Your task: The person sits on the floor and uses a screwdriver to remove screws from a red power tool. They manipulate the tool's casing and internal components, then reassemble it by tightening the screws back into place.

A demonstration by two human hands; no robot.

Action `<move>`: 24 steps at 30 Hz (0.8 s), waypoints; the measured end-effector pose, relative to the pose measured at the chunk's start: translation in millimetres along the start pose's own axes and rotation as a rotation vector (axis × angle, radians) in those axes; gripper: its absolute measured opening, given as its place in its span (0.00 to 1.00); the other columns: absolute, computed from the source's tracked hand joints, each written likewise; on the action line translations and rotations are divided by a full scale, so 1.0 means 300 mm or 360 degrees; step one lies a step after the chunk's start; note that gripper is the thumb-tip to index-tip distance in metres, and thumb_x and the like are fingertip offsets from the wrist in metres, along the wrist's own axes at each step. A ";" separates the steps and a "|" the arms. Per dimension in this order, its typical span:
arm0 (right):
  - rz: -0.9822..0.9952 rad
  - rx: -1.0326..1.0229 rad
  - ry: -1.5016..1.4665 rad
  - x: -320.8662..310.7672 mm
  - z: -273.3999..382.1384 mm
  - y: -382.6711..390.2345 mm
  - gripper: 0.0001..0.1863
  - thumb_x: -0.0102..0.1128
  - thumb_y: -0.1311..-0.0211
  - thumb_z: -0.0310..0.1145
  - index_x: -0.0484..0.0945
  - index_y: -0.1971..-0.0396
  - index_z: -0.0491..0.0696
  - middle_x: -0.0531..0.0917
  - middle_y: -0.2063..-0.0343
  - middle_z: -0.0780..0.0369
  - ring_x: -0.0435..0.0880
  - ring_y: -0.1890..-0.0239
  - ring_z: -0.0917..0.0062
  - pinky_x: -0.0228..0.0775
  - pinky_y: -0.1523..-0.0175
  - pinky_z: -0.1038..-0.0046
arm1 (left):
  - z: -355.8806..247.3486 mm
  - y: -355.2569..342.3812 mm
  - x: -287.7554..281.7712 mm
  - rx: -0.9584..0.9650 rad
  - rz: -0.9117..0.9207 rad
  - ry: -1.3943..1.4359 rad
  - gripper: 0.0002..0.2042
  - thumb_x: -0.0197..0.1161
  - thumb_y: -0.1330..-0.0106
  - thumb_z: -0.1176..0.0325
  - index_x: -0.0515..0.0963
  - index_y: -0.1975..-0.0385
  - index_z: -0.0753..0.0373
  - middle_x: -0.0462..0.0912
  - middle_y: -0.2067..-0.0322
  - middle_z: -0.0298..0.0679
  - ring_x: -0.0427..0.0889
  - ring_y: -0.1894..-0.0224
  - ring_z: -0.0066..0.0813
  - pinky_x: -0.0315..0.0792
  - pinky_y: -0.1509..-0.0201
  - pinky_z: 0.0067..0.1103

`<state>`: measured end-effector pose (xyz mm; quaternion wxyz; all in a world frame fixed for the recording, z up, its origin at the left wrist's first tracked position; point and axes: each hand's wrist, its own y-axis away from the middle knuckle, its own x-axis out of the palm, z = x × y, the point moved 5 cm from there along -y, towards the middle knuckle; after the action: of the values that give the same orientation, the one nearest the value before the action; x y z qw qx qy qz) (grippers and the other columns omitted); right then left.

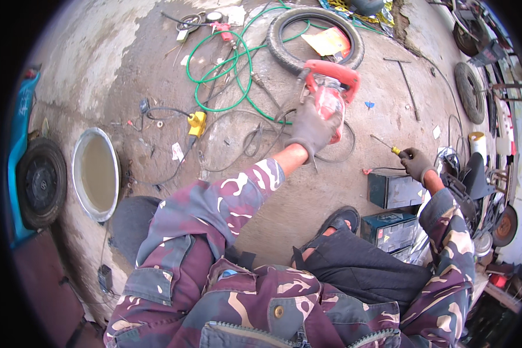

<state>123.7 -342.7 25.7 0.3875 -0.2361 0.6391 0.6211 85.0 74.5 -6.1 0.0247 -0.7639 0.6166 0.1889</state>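
Both gloved hands busy over the concrete floor (342, 191).
Left hand (310, 130) grips a red power tool (330, 93) (upper centre); right hand (416, 163) holds a yellow-handled screwdriver (387, 145).

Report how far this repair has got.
Done: tools are laid out and a tyre lies off on the concrete beside a green hose. In hand: left hand grips a red power tool; right hand holds a screwdriver. Left: battery boxes look untouched.
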 end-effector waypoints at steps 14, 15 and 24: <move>-0.0211 -0.0428 -0.0143 -0.056 0.294 0.080 0.45 0.72 0.38 0.51 0.68 0.27 0.41 0.79 0.37 0.45 0.82 0.37 0.59 0.75 0.33 0.62 | -0.081 0.138 0.117 0.0376 0.0320 -0.0377 0.44 0.74 0.40 0.58 0.60 0.27 0.71 0.67 0.33 0.63 0.74 0.35 0.62 0.73 0.33 0.44; -0.0259 -0.0617 -0.0293 -0.063 0.365 0.086 0.47 0.74 0.39 0.50 0.65 0.25 0.42 0.78 0.35 0.47 0.82 0.35 0.61 0.75 0.33 0.62 | -0.083 0.147 0.123 0.0430 0.0299 -0.0469 0.44 0.74 0.40 0.59 0.60 0.27 0.71 0.68 0.34 0.62 0.74 0.36 0.62 0.73 0.34 0.44; 0.0228 -0.0900 -0.0953 -0.040 0.631 0.097 0.22 0.58 0.35 0.22 0.83 0.41 0.49 0.87 0.49 0.65 0.86 0.51 0.82 0.85 0.46 0.72 | -0.078 0.209 0.166 0.0768 0.0238 -0.0594 0.42 0.76 0.45 0.60 0.67 0.29 0.65 0.69 0.33 0.54 0.78 0.40 0.59 0.79 0.42 0.46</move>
<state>146.0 -156.5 66.4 0.4319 -0.0973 0.3174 0.8386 39.9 6.7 12.1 0.3040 -0.6407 0.6829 0.1754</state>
